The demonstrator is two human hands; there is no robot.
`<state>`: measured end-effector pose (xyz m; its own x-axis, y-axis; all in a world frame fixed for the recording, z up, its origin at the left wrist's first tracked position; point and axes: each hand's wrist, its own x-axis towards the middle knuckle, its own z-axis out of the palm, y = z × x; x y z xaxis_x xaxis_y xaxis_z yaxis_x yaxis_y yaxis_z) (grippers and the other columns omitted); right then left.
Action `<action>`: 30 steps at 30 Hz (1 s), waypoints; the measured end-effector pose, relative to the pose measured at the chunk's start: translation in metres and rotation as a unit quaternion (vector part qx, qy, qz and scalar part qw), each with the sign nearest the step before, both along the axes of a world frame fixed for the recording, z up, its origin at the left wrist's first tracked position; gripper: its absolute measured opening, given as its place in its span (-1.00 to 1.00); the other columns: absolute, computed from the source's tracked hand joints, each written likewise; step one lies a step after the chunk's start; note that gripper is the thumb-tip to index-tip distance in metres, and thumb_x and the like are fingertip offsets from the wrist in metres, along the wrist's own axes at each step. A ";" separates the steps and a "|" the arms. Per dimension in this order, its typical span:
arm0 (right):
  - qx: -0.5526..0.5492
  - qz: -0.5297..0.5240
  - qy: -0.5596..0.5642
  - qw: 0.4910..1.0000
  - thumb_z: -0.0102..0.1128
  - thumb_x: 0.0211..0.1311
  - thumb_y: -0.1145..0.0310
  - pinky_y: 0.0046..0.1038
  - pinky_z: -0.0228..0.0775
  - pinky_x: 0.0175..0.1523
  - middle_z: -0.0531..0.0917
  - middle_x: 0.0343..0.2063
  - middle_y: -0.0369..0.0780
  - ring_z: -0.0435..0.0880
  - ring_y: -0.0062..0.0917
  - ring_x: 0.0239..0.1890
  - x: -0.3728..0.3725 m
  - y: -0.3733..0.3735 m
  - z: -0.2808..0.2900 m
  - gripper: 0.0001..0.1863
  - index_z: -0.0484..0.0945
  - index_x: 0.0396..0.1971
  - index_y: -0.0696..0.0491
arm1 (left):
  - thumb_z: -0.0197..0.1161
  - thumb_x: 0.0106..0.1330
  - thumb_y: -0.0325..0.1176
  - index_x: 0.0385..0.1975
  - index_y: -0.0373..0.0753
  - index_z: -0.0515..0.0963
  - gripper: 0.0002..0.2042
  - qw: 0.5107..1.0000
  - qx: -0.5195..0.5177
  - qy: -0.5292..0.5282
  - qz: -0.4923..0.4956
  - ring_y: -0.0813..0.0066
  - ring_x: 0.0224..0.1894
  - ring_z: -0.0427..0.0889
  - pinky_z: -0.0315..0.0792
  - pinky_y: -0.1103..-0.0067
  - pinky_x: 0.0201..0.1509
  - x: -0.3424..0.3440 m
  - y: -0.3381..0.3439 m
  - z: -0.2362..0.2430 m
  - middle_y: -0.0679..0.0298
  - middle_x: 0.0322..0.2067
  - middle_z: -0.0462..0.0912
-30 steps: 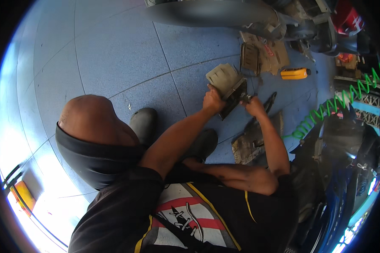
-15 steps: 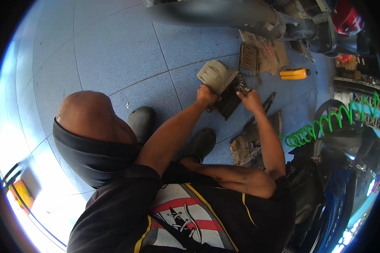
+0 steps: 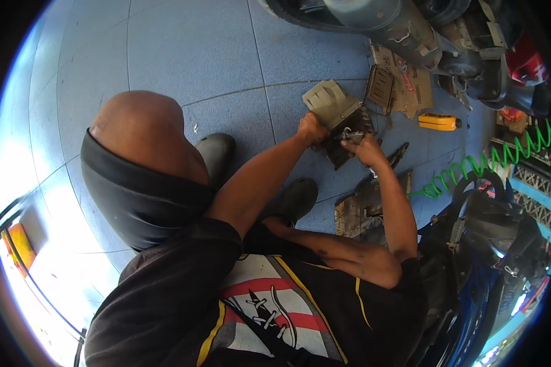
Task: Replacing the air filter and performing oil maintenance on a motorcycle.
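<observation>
My left hand (image 3: 312, 127) is closed on the near edge of a boxy housing with a pale beige ribbed cover (image 3: 329, 99) and a dark, dirty open part (image 3: 338, 153). It looks like a motorcycle air filter box, tilted above the floor. My right hand (image 3: 366, 150) is wrapped round a small metal air blow gun (image 3: 351, 133), whose front end is over the dark part of the box. A green coiled air hose (image 3: 471, 174) runs from the right toward my right wrist; my forearm hides part of its line.
A dirty rectangular ribbed panel (image 3: 380, 85) and flattened cardboard (image 3: 413, 92) lie beyond the box. A yellow bottle (image 3: 439, 122) lies to their right. Another cardboard piece (image 3: 352, 214) with dark parts is nearer me. Motorcycles stand at the far side (image 3: 373, 24) and right (image 3: 471, 269).
The whole view has shifted, so floor things appear further right. The blow gun now shows more clearly over the dark part of the box, and the green coils look more stretched.
</observation>
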<state>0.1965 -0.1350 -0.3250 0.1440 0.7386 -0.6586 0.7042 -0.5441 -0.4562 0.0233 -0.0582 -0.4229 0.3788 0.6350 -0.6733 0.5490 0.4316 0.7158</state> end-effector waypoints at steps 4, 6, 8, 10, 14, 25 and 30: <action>0.015 0.035 -0.066 0.997 0.32 0.15 0.07 -0.19 0.46 -0.22 0.67 -0.44 0.05 0.67 -0.05 -0.31 -0.012 -0.011 -0.004 -0.65 0.67 -0.35 0.10 | 0.52 -0.12 -0.21 0.11 -0.41 0.27 -0.21 1.000 0.001 0.012 -0.005 0.09 0.12 0.55 0.47 0.39 0.17 0.004 -0.009 -0.002 -0.08 0.02 0.57; 0.127 0.093 -0.189 0.969 0.34 0.13 0.08 -0.23 0.47 -0.25 0.67 -0.50 0.00 0.69 -0.13 -0.40 -0.010 -0.023 -0.017 -0.64 0.67 -0.35 0.11 | 0.53 -0.10 -0.17 0.15 -0.40 0.21 -0.16 1.000 0.024 -0.018 -0.001 0.08 0.15 0.53 0.45 0.39 0.21 0.007 -0.012 0.000 -0.08 0.04 0.55; 0.148 0.100 -0.165 0.970 0.34 0.13 0.08 -0.22 0.47 -0.25 0.67 -0.49 0.00 0.69 -0.13 -0.39 -0.003 -0.034 -0.024 -0.64 0.66 -0.32 0.12 | 0.53 -0.10 -0.17 0.15 -0.40 0.22 -0.16 1.000 0.016 -0.018 -0.007 0.08 0.15 0.53 0.45 0.39 0.21 0.011 -0.013 0.003 -0.08 0.03 0.55; 0.170 0.109 -0.134 0.970 0.34 0.13 0.09 -0.22 0.47 -0.24 0.67 -0.49 0.00 0.69 -0.12 -0.38 -0.014 -0.027 -0.014 -0.63 0.66 -0.30 0.13 | 0.54 -0.10 -0.17 0.14 -0.40 0.22 -0.17 1.000 0.008 -0.013 -0.010 0.07 0.15 0.53 0.45 0.40 0.20 0.007 -0.010 0.002 -0.08 0.03 0.56; -0.041 -0.027 -0.046 0.998 0.32 0.15 0.13 -0.22 0.47 -0.24 0.68 -0.47 0.02 0.68 -0.10 -0.34 -0.025 -0.020 0.008 -0.63 0.65 -0.30 0.17 | 0.54 -0.08 -0.17 0.14 -0.41 0.22 -0.17 1.000 0.021 -0.019 0.003 0.06 0.15 0.52 0.45 0.39 0.20 0.004 -0.009 -0.003 -0.10 0.03 0.55; -0.166 -0.145 0.013 0.975 0.34 0.14 0.11 -0.27 0.44 -0.24 0.64 -0.61 -0.06 0.66 -0.23 -0.49 -0.017 -0.028 -0.001 -0.62 0.64 -0.32 0.19 | 0.59 -0.15 -0.21 0.11 -0.42 0.23 -0.16 0.999 0.017 -0.042 0.017 -0.04 0.12 0.53 0.46 0.33 0.19 0.011 -0.014 -0.004 -0.15 0.02 0.54; -0.024 0.011 -0.069 0.997 0.30 0.15 0.16 -0.20 0.43 -0.20 0.67 -0.48 -0.01 0.66 -0.08 -0.34 0.011 -0.048 -0.021 -0.71 0.66 -0.26 0.07 | 0.59 -0.15 -0.24 0.10 -0.40 0.24 -0.17 0.998 0.008 -0.046 -0.029 -0.04 0.12 0.53 0.46 0.32 0.19 0.014 -0.012 0.007 -0.15 0.00 0.55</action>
<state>0.2079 -0.1826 -0.3462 0.2201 0.7105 -0.6683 0.7700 -0.5472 -0.3281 0.0368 -0.0701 -0.4160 0.4755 0.6208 -0.6233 0.5037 0.3887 0.7715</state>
